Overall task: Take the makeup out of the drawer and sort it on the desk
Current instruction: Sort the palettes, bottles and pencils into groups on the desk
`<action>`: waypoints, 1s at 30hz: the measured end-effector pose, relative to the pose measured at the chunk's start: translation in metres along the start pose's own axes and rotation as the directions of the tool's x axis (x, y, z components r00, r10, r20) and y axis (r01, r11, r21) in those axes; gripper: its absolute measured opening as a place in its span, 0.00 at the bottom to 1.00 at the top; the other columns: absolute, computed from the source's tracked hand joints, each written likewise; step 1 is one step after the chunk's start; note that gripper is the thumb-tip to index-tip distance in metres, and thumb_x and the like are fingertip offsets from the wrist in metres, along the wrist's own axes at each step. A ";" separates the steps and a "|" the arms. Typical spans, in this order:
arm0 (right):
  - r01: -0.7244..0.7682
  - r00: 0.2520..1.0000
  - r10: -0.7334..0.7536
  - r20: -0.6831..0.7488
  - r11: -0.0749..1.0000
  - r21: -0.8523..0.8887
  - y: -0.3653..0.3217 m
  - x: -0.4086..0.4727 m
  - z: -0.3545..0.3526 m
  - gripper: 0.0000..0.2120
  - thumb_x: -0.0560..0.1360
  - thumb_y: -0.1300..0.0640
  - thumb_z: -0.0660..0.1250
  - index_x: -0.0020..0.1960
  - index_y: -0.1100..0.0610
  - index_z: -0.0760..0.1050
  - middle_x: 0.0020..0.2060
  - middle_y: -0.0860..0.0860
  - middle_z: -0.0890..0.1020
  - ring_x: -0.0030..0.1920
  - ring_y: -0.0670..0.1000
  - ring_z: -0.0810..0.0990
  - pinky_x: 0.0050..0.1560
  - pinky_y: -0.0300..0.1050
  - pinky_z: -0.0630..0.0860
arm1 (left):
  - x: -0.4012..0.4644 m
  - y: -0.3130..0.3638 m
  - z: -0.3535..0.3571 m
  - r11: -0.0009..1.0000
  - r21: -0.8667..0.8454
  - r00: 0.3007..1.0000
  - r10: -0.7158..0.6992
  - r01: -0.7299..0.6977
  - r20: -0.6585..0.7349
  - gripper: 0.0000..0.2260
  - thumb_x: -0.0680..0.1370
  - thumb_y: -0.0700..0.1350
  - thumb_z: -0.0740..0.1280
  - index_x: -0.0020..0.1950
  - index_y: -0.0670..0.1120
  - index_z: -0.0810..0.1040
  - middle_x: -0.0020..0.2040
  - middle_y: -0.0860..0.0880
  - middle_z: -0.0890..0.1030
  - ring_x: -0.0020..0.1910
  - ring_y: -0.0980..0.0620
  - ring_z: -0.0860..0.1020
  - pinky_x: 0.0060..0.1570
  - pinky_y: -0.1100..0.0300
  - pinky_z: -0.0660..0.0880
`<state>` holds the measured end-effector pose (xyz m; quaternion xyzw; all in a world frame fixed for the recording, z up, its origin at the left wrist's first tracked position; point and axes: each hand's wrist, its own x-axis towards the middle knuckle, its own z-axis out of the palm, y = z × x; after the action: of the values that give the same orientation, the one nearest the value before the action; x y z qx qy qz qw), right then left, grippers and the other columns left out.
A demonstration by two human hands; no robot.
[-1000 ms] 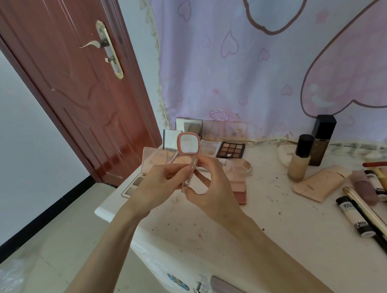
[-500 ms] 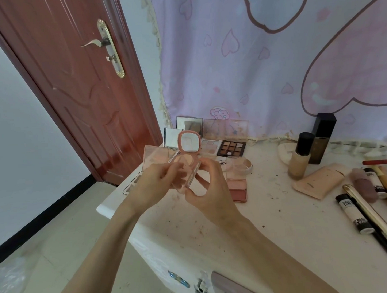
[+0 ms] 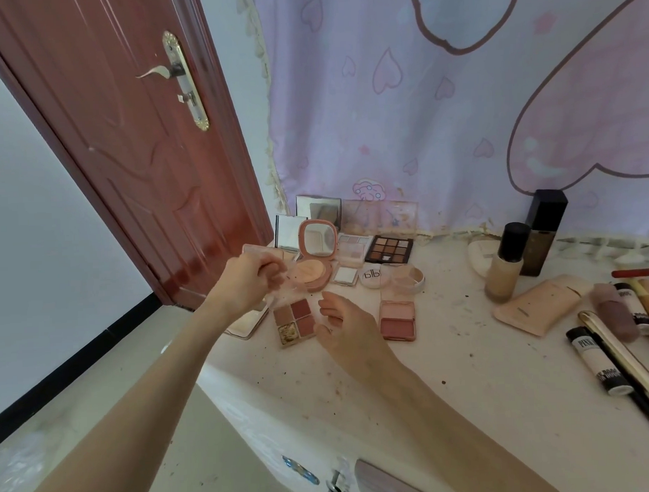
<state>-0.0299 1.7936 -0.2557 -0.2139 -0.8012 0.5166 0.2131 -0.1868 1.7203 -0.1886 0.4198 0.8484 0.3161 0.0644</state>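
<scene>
both hands are coming apart: left hand (image 3: 248,278) is pinching the open compact (image 3: 312,262) down among the palettes at the surface's (image 3: 448,359) far left, right hand (image 3: 340,320) letting go, fingers loose. light, rigid, hinged; powder is fragile, so hold the base edges.

The glossy reddish-brown wooden door (image 3: 135,149) carries a shiny brass-coloured metal handle plate (image 3: 185,81). A thin lilac cloth hanging (image 3: 439,105) looks matt. The white desk top (image 3: 467,380) is dull and speckled. The round pink plastic compact (image 3: 313,259) has a mirror-bright lid.
</scene>
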 end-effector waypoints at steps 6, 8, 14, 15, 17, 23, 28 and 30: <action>0.125 0.991 -0.086 0.101 0.862 -0.491 0.004 0.000 -0.002 0.22 0.81 0.55 0.53 0.74 0.58 0.58 0.72 0.53 0.64 0.73 0.50 0.57 0.74 0.45 0.49 | 0.019 -0.005 0.009 0.977 0.163 0.988 0.120 -0.134 0.095 0.11 0.79 0.38 0.60 0.48 0.46 0.82 0.44 0.53 0.80 0.54 0.48 0.74 0.55 0.56 0.69; 0.160 0.986 -0.099 0.135 0.797 -0.582 0.006 0.001 0.000 0.22 0.82 0.56 0.49 0.75 0.58 0.54 0.74 0.53 0.61 0.75 0.50 0.53 0.74 0.45 0.42 | 0.024 -0.008 0.014 0.925 0.335 0.984 0.151 -0.176 0.100 0.12 0.80 0.41 0.58 0.49 0.52 0.81 0.47 0.56 0.79 0.55 0.50 0.69 0.51 0.58 0.56; 0.235 0.968 -0.094 0.232 0.656 -0.718 0.011 0.000 0.004 0.24 0.82 0.52 0.46 0.76 0.58 0.48 0.76 0.51 0.52 0.76 0.50 0.47 0.74 0.46 0.39 | 0.030 -0.003 0.020 0.829 0.509 0.971 0.230 -0.232 0.068 0.13 0.81 0.44 0.57 0.50 0.56 0.80 0.49 0.55 0.75 0.49 0.54 0.62 0.42 0.60 0.47; 0.241 0.967 -0.095 0.237 0.648 -0.723 0.012 0.000 0.004 0.24 0.82 0.52 0.46 0.76 0.58 0.48 0.76 0.51 0.52 0.76 0.50 0.46 0.74 0.46 0.39 | 0.032 -0.003 0.021 0.830 0.509 0.972 0.224 -0.229 0.072 0.13 0.81 0.45 0.57 0.50 0.56 0.80 0.50 0.54 0.74 0.49 0.54 0.62 0.42 0.60 0.48; 0.245 0.965 -0.090 0.246 0.643 -0.725 0.012 0.000 0.004 0.25 0.82 0.52 0.46 0.76 0.57 0.48 0.76 0.51 0.51 0.76 0.50 0.46 0.74 0.47 0.39 | 0.033 -0.003 0.021 0.832 0.504 0.971 0.231 -0.233 0.069 0.12 0.81 0.45 0.58 0.51 0.57 0.80 0.49 0.53 0.74 0.49 0.53 0.63 0.43 0.59 0.48; 0.258 0.957 -0.067 0.281 0.635 -0.728 0.012 0.000 0.004 0.24 0.82 0.50 0.45 0.77 0.55 0.46 0.77 0.48 0.49 0.76 0.51 0.44 0.75 0.49 0.39 | 0.031 -0.001 0.025 0.876 0.421 0.961 0.273 -0.235 -0.033 0.09 0.79 0.43 0.61 0.54 0.50 0.80 0.49 0.52 0.78 0.53 0.52 0.72 0.49 0.59 0.53; 0.268 0.956 -0.079 0.282 0.621 -0.737 0.012 0.000 0.004 0.24 0.82 0.50 0.45 0.76 0.54 0.49 0.76 0.48 0.51 0.76 0.51 0.44 0.75 0.50 0.39 | 0.022 -0.011 0.029 0.863 0.406 0.929 0.361 -0.299 -0.083 0.08 0.78 0.42 0.64 0.53 0.48 0.82 0.53 0.51 0.80 0.56 0.48 0.73 0.56 0.56 0.57; 0.272 0.955 -0.078 0.287 0.621 -0.735 0.012 -0.001 0.004 0.24 0.82 0.50 0.45 0.76 0.55 0.50 0.76 0.49 0.51 0.76 0.51 0.45 0.75 0.50 0.39 | 0.018 -0.014 0.028 0.831 0.440 0.925 0.380 -0.339 -0.006 0.11 0.78 0.42 0.63 0.58 0.48 0.80 0.58 0.49 0.79 0.61 0.48 0.72 0.58 0.53 0.58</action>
<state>-0.0302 1.7943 -0.2682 -0.1440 -0.9799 0.1252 0.0586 -0.1975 1.7410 -0.2160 0.5603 0.8048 0.1463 -0.1304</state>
